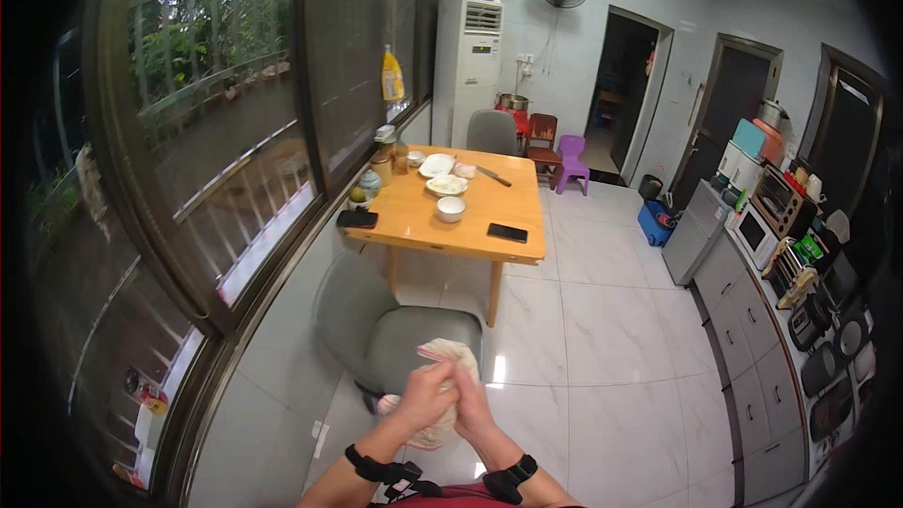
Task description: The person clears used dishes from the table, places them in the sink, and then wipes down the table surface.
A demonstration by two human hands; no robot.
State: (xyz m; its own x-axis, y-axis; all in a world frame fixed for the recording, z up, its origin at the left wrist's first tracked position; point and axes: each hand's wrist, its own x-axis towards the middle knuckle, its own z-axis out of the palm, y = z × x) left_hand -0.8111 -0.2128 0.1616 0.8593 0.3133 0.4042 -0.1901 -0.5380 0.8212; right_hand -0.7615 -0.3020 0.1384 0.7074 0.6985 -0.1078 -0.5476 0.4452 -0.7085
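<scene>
Both my hands are together low in the middle of the view, closed on a cream cloth (449, 351) with pink edging. My left hand (427, 394) grips it from the left and my right hand (471, 402) from the right, their fingers touching. Folds of the cloth stick out above and hang below. A grey chair (423, 339) stands just beyond them. Farther off, a wooden table (487, 187) bears a white bowl (451, 209), white dishes (446, 185), a knife (494, 176), a phone (507, 232) and a black case (358, 219).
Large windows (310, 85) run along the left. Grey cabinets (749, 339) with a microwave (758, 235) and cookware line the right. A purple stool (573, 164), a blue bin (657, 222) and a second grey chair (492, 132) stand farther back.
</scene>
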